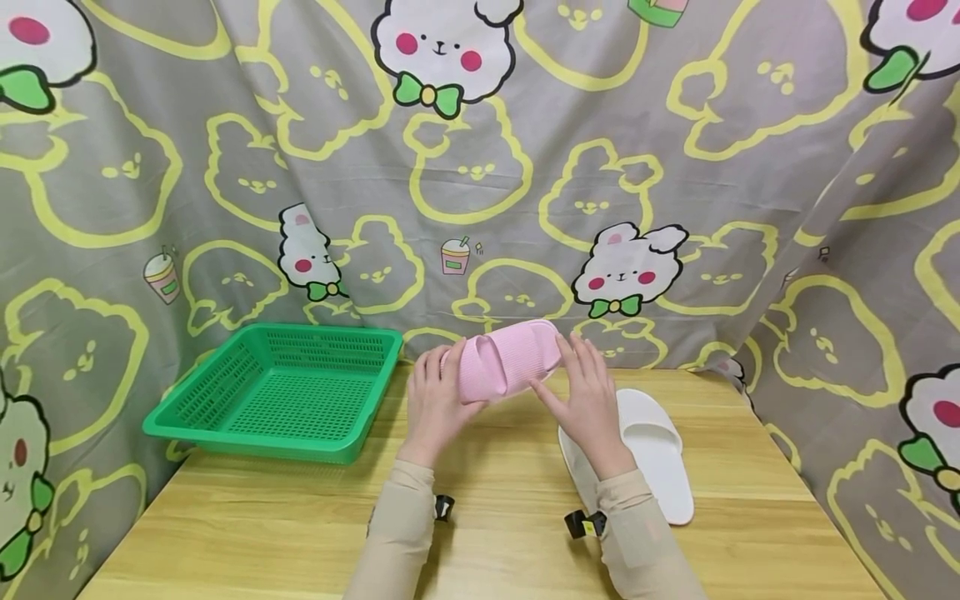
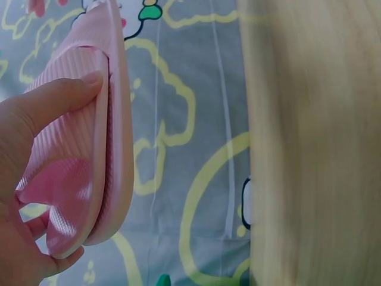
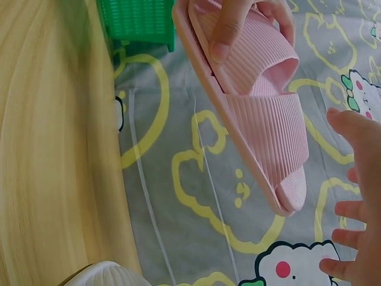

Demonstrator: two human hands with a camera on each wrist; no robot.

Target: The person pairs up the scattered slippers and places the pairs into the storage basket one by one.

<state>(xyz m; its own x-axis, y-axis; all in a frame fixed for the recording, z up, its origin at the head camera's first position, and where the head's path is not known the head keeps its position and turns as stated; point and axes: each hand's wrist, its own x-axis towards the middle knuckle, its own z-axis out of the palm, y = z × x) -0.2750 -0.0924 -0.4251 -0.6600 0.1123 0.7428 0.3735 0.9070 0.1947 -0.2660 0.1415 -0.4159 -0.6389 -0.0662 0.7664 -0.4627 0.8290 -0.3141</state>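
Note:
Above the table, my left hand (image 1: 435,400) grips a pair of pink slippers (image 1: 517,360) with ribbed straps, fitted together one against the other. In the left wrist view, the thumb lies over the ribbed strap (image 2: 71,122), while other fingers reach round the far side. My right hand (image 1: 588,392) is beside the other end of the slippers. Its fingers are spread and mostly straight, and the right wrist view shows a gap between them and the pink slippers (image 3: 268,131).
At the left of the table stands a green plastic basket (image 1: 352,446) with slatted sides. White slippers (image 1: 663,479) lie on the wooden table (image 1: 495,525) at the right, one partly hidden by the right arm. A cartoon-printed curtain (image 1: 495,183) hangs behind and at both sides.

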